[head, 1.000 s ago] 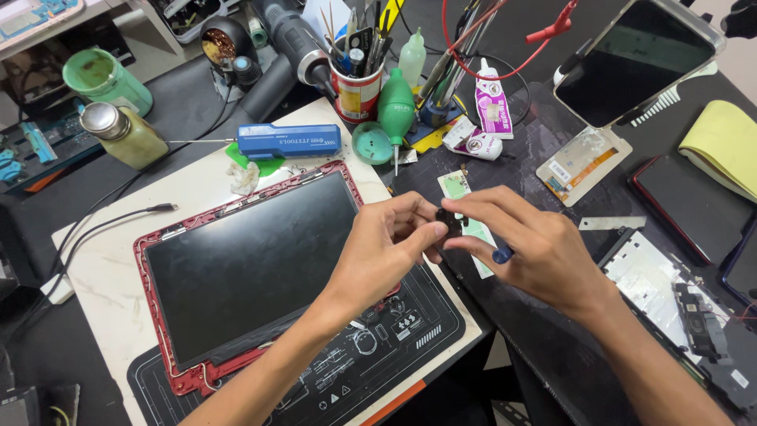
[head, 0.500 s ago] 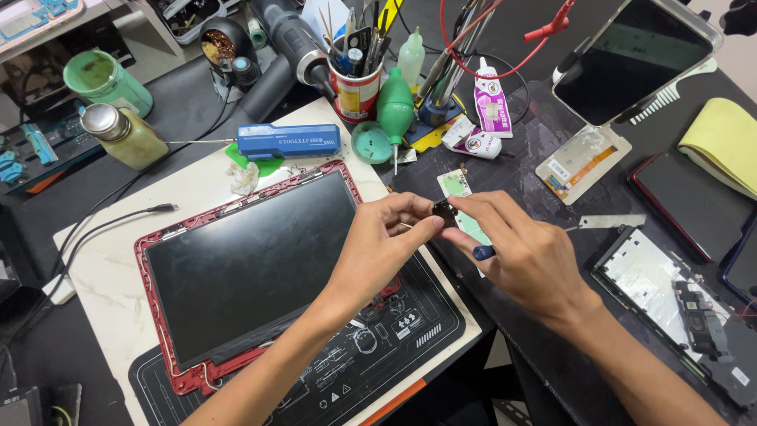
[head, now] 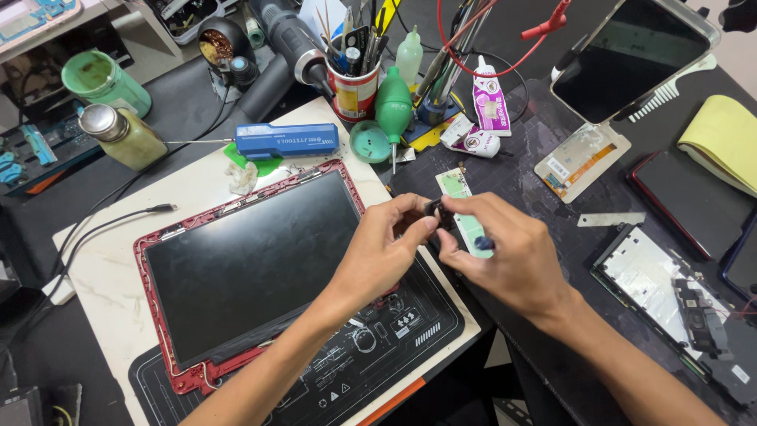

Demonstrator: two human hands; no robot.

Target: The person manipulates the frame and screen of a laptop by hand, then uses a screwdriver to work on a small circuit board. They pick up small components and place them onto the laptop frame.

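Note:
My left hand (head: pixel 386 252) and my right hand (head: pixel 505 252) meet above the black work mat (head: pixel 394 347), fingertips pinching a small dark part (head: pixel 436 211) between them. A blue-tipped tool handle (head: pixel 482 243) pokes out under my right palm. Just behind the fingers lies a pale green strip-shaped board (head: pixel 456 188). To the left lies a red-framed tablet (head: pixel 252 260), its dark screen facing up, partly on the mat and partly on a white board (head: pixel 102 268).
A blue electric screwdriver (head: pixel 285 140), a red cup of tools (head: pixel 353 83), a green air blower (head: pixel 393 106) and glue tubes crowd the back. A phone (head: pixel 631 55) lies back right, an opened device (head: pixel 670 292) at right. Cables run on the left.
Both hands drifted slightly toward the back and closer together, still pinching the small dark part. The tablet and tools have not moved.

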